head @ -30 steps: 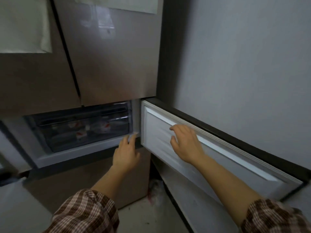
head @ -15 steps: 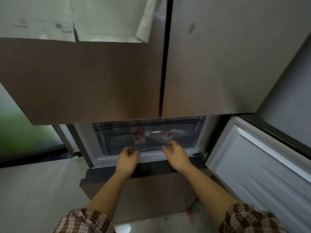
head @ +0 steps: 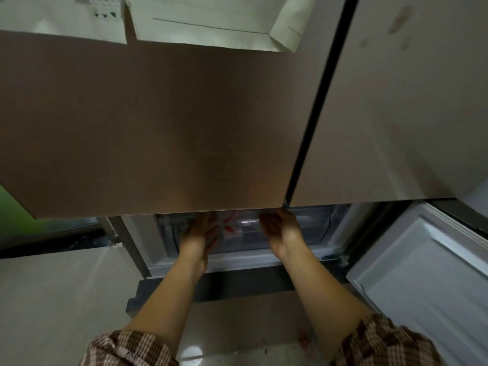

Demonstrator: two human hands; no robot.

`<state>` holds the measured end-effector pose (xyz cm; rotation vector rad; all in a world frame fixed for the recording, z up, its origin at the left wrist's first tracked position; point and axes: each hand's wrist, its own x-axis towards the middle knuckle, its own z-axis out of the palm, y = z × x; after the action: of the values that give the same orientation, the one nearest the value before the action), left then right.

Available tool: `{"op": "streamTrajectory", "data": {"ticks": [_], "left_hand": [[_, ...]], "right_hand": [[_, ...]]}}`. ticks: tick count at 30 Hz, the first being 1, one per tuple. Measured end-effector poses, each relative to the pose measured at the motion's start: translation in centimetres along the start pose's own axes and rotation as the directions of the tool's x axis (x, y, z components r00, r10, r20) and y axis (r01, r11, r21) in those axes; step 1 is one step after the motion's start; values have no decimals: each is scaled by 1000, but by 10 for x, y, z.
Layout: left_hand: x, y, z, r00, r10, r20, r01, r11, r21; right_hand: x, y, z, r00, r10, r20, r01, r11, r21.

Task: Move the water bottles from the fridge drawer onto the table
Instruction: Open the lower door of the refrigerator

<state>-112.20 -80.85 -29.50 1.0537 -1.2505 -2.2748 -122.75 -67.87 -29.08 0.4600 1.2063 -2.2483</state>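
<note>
Both hands were inside the clear fridge drawer (head: pixel 311 228), tight under the bottom edge of the upper door (head: pixel 158 128). The left hand (head: pixel 199 233) and right hand (head: pixel 282 231) flanked a red-labelled water bottle (head: pixel 232 228) lying in the drawer. The door's edge hid their fingers, so I couldn't tell whether they gripped. The lower door (head: pixel 422 273) stood wide open on the right.

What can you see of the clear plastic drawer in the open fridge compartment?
The clear plastic drawer sits in the open lower compartment, its top edge hidden by the brown upper fridge door. Its front is see-through and glossy, and red-and-white labels show blurred through it. The left hand and right hand are at its front with fingertips hidden, so the grip is unclear.
</note>
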Motion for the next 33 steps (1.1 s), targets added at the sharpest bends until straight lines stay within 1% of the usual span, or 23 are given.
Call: {"op": "streamTrajectory", "data": {"ticks": [3, 4, 6, 9, 15, 19, 22, 25, 33], "left_hand": [[-2, 3, -3, 995, -57, 84, 59, 998, -18], [-1, 3, -4, 994, -67, 84, 69, 997, -17], [-4, 8, -1, 994, -87, 60, 88, 996, -20], [-18, 9, 2, 997, -81, 0, 81, 997, 10], [-52, -11, -8, 987, -135, -93, 140, 989, 50], [-77, -24, -25, 986, -140, -94, 146, 987, 64], [-110, -39, -35, 987, -121, -106, 133, 985, 110], [-144, -50, -38, 986, -106, -125, 120, 987, 107], [-188, -74, -58, 974, -174, -148, 194, 972, 136]], "right_hand": [[-1, 1, 0, 997, 48, 68, -48, 999, -11], [-1, 1, -1, 995, 59, 85, -58, 998, -18], [-4, 1, -2, 992, 73, 104, -71, 997, -22], [-10, 2, -7, 991, 71, 110, -65, 996, -53], [-44, 8, -31, 995, 93, 37, -87, 986, -143], [-72, 14, -50, 995, 95, -4, -94, 971, -221], [-102, 20, -68, 994, 106, 1, -102, 961, -257], [-126, 23, -87, 991, 137, 0, -131, 948, -291], [-166, 31, -116, 975, 219, -31, -218, 932, -288]]}}
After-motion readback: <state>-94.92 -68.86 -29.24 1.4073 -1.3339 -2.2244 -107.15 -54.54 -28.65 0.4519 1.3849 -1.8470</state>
